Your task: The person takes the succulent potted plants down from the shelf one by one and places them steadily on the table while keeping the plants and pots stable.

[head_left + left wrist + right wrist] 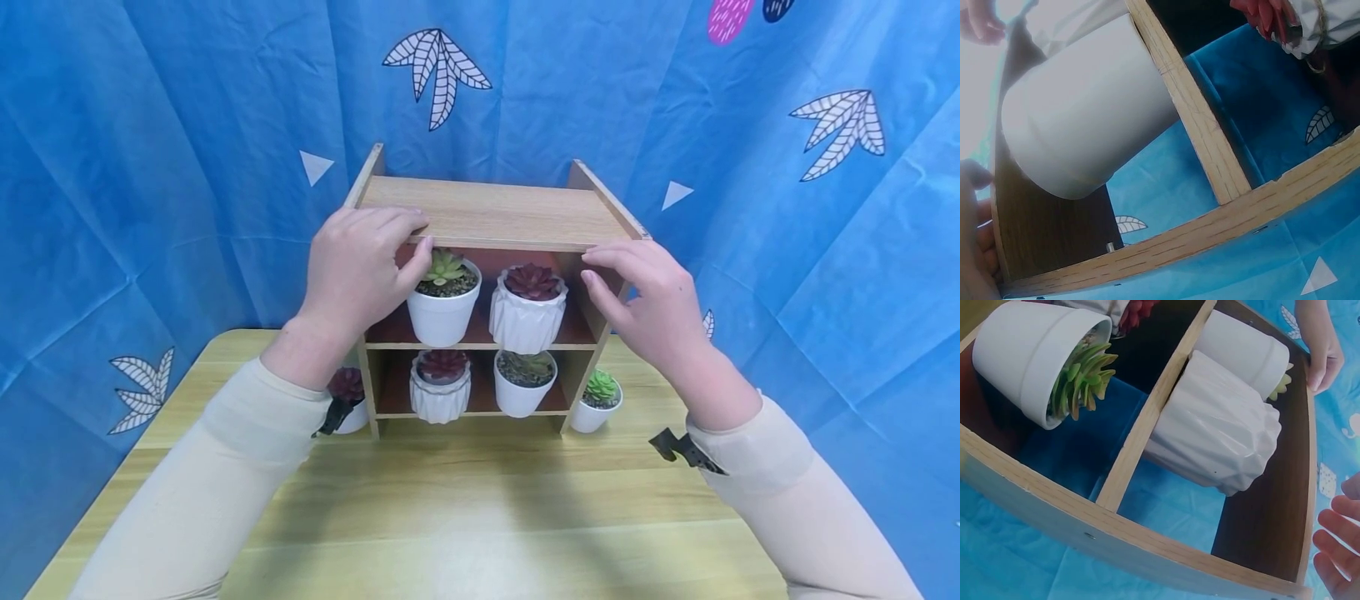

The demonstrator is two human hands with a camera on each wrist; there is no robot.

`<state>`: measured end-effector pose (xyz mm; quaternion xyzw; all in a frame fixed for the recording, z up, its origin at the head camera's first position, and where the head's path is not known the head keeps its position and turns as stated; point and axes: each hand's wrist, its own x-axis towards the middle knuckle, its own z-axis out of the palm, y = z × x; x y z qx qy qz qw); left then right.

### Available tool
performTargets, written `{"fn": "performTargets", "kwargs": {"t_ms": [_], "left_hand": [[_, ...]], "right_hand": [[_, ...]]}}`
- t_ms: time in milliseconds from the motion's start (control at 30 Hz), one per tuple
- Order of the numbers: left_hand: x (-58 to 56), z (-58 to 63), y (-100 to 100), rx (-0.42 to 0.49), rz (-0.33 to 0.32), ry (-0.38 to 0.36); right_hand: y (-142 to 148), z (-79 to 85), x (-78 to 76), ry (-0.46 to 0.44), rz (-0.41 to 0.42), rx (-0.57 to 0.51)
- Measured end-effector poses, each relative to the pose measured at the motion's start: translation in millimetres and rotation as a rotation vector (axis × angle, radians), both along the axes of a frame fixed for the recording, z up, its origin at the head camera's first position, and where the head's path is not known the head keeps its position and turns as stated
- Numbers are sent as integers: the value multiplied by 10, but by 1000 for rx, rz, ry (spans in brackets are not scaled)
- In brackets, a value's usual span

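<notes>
My left hand (360,262) pinches the top front edge of the wooden shelf (495,212) on the table (480,517), my right hand (652,300), fingers loosely parted, is at its right end, whether touching I can't tell, and light, even pressure should spare its potted succulents (444,308) any jolt.

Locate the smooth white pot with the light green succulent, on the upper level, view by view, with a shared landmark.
Head: white pot, just left of centre.
Left wrist: white pot, left of centre, plant unseen.
Right wrist: white pot, upper right, partly behind the faceted pot.
Shared landmark: the shelf board beneath it.
</notes>
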<state>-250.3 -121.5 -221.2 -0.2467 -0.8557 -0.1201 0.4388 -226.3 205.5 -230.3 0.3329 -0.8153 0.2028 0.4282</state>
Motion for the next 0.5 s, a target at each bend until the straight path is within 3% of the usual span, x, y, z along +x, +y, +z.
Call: {"fn": "performTargets", "kwargs": {"t_ms": [500], "left_hand": [[-12,-22,3,-2,7,6]], "right_hand": [[12,-119,-7,-3,7,11]]}}
